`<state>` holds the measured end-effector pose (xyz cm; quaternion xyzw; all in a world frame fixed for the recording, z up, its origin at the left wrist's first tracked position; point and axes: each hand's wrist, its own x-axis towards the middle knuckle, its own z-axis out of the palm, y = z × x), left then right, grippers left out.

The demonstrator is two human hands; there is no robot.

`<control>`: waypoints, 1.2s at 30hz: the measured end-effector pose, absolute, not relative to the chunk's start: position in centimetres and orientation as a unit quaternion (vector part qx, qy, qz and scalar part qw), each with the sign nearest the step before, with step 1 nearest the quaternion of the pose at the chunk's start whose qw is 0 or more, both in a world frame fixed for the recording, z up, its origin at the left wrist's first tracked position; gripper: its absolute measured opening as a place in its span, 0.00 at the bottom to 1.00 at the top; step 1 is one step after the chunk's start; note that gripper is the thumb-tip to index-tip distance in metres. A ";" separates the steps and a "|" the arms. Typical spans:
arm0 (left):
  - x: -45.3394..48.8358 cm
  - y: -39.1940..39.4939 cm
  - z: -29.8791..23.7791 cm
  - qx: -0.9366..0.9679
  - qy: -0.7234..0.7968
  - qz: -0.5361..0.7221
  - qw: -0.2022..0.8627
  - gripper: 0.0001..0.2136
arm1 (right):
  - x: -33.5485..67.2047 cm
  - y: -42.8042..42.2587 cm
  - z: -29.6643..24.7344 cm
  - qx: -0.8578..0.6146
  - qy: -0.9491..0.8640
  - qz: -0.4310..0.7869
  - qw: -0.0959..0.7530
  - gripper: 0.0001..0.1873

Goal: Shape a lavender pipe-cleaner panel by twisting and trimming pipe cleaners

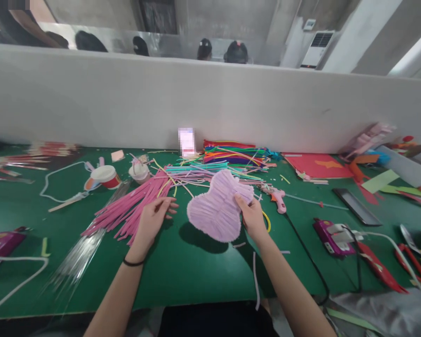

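Lilac fuzzy piece (214,208), centre of frame, above the table (196,283): right hand (254,217), fingers pinching its right side; a light grip there should spare the pile. Left hand (154,217), near pink stems (131,210): fingers loosely parted, nothing visibly held. Fuzzy piece, one; glue gun (279,200), right of centre, one; purple power strips (5,243), two.

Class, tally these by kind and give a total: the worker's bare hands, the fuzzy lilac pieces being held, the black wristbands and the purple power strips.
Bare hands: 2 (left hand, right hand)
Fuzzy lilac piece: 1
Black wristband: 1
Purple power strips: 2 (left one, right one)
Total: 6
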<state>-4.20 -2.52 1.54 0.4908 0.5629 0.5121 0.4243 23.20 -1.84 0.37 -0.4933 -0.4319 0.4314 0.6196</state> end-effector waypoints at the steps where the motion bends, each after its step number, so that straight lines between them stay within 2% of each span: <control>1: -4.7 -1.6 1.0 0.516 0.578 0.506 0.378 0.20 | 23.2 -1.7 0.1 -0.496 -0.434 0.438 0.611 0.18; 3: -5.3 0.3 0.1 0.600 0.617 0.452 0.235 0.18 | 23.0 -1.6 -0.6 -0.502 -0.452 0.451 0.583 0.19; 7: -5.2 3.8 -1.3 0.643 0.642 0.402 0.113 0.14 | 22.0 -1.6 -2.2 -0.503 -0.504 0.459 0.531 0.19; 12: -4.7 5.5 -3.2 0.681 0.656 0.323 0.035 0.10 | 21.5 -1.6 -3.7 -0.515 -0.535 0.439 0.506 0.19; 17: -4.9 5.2 -4.6 0.701 0.660 0.270 -0.008 0.12 | 21.4 -1.7 -4.1 -0.499 -0.524 0.471 0.505 0.21; 22: -4.9 5.4 -4.7 0.708 0.653 0.268 -0.020 0.12 | 20.8 -2.0 -4.5 -0.460 -0.512 0.519 0.507 0.20; 27: -4.6 5.4 -3.8 0.702 0.636 0.320 -0.001 0.15 | 20.8 -2.3 -4.7 -0.452 -0.512 0.529 0.503 0.19; 36: -2.3 3.6 -1.8 0.702 0.558 0.418 0.148 0.15 | 20.8 -2.5 -3.7 -0.447 -0.461 0.572 0.510 0.22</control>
